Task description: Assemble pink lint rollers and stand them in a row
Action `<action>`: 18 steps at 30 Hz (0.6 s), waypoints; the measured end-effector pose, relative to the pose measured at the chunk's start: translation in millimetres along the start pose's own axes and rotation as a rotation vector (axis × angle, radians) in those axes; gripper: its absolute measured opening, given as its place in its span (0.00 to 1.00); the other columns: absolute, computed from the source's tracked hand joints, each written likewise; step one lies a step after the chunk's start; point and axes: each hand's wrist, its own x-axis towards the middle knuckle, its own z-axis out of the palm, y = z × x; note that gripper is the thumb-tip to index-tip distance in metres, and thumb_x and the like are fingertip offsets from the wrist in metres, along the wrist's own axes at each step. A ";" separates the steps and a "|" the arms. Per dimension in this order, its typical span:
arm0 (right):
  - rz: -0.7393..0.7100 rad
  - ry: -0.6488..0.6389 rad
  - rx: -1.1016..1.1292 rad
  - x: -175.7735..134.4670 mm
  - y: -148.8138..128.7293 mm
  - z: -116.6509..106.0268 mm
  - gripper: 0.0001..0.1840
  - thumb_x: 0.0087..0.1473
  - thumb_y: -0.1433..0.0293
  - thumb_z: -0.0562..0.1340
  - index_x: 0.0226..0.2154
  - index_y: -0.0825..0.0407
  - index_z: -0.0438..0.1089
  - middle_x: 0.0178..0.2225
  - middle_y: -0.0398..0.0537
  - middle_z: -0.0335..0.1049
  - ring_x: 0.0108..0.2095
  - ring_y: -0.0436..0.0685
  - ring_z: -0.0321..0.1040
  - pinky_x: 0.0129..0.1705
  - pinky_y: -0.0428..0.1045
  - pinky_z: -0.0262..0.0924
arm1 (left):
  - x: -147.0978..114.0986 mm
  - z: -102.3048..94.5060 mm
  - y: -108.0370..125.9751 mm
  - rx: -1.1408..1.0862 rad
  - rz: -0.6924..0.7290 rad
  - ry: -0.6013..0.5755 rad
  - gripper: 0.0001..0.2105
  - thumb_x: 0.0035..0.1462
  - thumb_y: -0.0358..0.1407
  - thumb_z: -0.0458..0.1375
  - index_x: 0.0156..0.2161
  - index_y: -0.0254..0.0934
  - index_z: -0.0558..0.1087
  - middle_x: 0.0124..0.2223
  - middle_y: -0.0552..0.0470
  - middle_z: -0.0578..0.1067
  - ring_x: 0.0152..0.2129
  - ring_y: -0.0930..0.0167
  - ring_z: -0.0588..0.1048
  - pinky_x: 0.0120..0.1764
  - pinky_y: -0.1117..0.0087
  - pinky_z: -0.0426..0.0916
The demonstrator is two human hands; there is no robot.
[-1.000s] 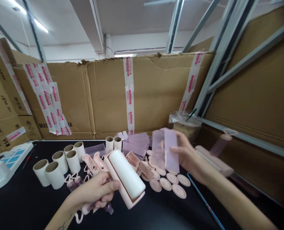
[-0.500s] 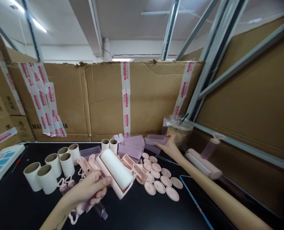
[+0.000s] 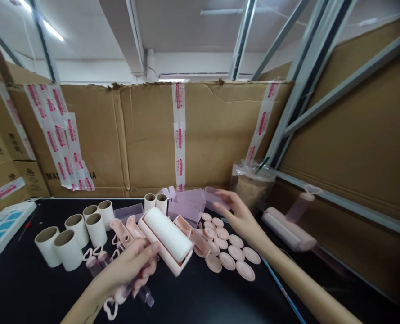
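Head view: my left grip (image 3: 135,263) clasps a pink roller case (image 3: 162,255), likely steadying its white roll (image 3: 168,235); right grip (image 3: 240,216) at lilac cover (image 3: 211,198), hold unclear.

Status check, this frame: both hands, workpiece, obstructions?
Left hand gripping pink plastic holder, white cylindrical roll inside. Right hand at translucent lilac plastic piece, grip unclear. Possible clutter: flat round pink discs between hands.

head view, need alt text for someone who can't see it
A person's left hand holds a pink holder with a white roll in it, over a black table. The right hand is at a purple cover toward the back. White tubes stand mostly to the left; pink discs lie right of the holder.
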 end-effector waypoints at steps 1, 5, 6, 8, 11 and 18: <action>-0.014 -0.057 0.050 -9.6 -17.7 7.7 0.18 0.53 0.55 0.56 0.43 0.47 0.62 0.46 0.51 0.67 0.48 0.59 0.66 0.52 0.57 0.60 | 0.8 2.3 0.2 -0.025 0.018 0.054 0.21 0.52 0.57 0.51 0.31 0.38 0.58 0.16 0.65 0.60 0.05 0.82 0.55 0.07 0.82 0.53; 0.050 -0.389 0.418 -41.3 -69.3 41.8 0.17 0.53 0.57 0.59 0.43 0.46 0.63 0.41 0.50 0.69 0.40 0.57 0.70 0.41 0.53 0.68 | 4.3 10.8 3.4 -0.161 0.097 0.237 0.22 0.52 0.56 0.52 0.37 0.39 0.58 0.18 0.63 0.64 0.06 0.80 0.58 0.08 0.81 0.55; 0.079 -0.408 0.488 -46.1 -75.3 48.8 0.19 0.51 0.57 0.61 0.44 0.46 0.62 0.39 0.50 0.69 0.39 0.56 0.70 0.39 0.53 0.68 | 5.0 12.2 3.7 -0.209 0.130 0.235 0.22 0.51 0.55 0.53 0.39 0.39 0.58 0.20 0.62 0.66 0.08 0.79 0.61 0.10 0.79 0.58; 0.132 -0.363 0.579 -51.5 -79.5 58.5 0.22 0.48 0.57 0.63 0.45 0.46 0.62 0.36 0.48 0.70 0.37 0.56 0.70 0.36 0.52 0.68 | 5.7 13.9 2.6 -0.301 0.209 0.173 0.21 0.53 0.53 0.54 0.41 0.37 0.60 0.25 0.56 0.70 0.15 0.76 0.68 0.18 0.74 0.67; 0.203 -0.274 0.637 -53.9 -74.0 60.6 0.20 0.46 0.58 0.65 0.40 0.48 0.64 0.34 0.48 0.71 0.37 0.56 0.70 0.38 0.52 0.68 | 4.6 14.3 -0.5 -0.340 0.287 0.065 0.19 0.56 0.48 0.54 0.43 0.32 0.66 0.34 0.47 0.74 0.31 0.69 0.74 0.38 0.66 0.69; 0.274 -0.305 0.622 -55.3 -63.9 44.8 0.13 0.39 0.68 0.65 0.31 0.48 0.62 0.27 0.45 0.70 0.27 0.55 0.69 0.27 0.49 0.65 | -1.9 6.1 7.9 -0.319 0.324 0.092 0.25 0.55 0.46 0.56 0.55 0.35 0.63 0.48 0.42 0.71 0.44 0.60 0.70 0.45 0.60 0.67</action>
